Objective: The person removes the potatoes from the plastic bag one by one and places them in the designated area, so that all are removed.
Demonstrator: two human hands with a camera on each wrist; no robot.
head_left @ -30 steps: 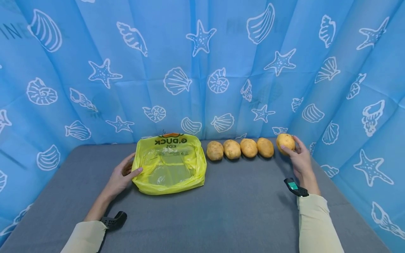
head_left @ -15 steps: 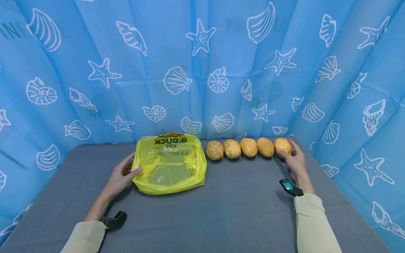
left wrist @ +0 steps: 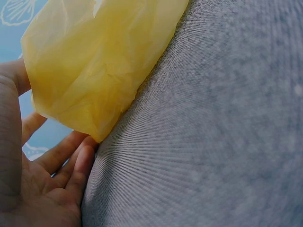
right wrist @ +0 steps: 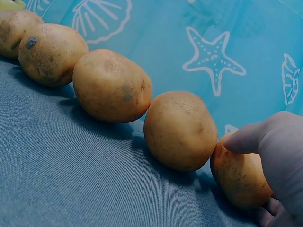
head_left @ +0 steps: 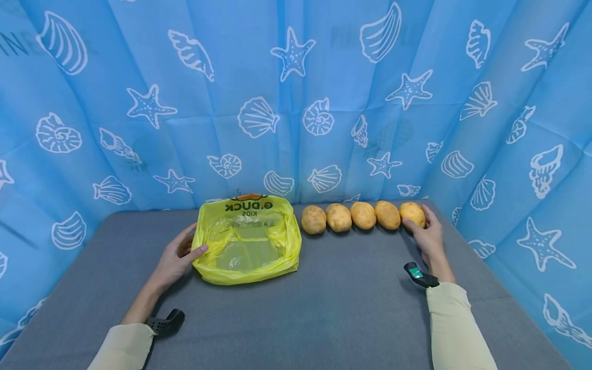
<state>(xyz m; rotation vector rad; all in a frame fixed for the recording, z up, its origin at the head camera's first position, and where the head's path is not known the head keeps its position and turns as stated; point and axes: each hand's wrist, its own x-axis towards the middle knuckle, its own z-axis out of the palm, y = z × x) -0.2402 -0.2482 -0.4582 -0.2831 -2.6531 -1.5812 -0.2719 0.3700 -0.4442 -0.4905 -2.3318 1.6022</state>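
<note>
My right hand (head_left: 430, 235) grips a yellow-brown potato (head_left: 413, 211) at the right end of a straight row, thumb on its near side and fingers around its far right. In the right wrist view the thumb (right wrist: 246, 138) lies over the top of that potato, which sits right against the neighbouring potato (right wrist: 181, 131). To the left of the row stands a yellow plastic bag (head_left: 252, 276), its mouth held wide and facing up. My left hand (head_left: 178, 258) holds the bag's left side, thumb over the rim, fingers outside low near the table, as the left wrist view shows.
Several potatoes in the row (head_left: 363, 216) stretch from the bag's right side along the back of the grey cloth-covered table (head_left: 324, 318). A blue curtain (head_left: 296, 128) with white shells and starfish hangs right behind the table and along its sides.
My right hand has brought its potato left and down onto the table, to the row's right end, closing the gap there. The left hand and the bag stay put.
</note>
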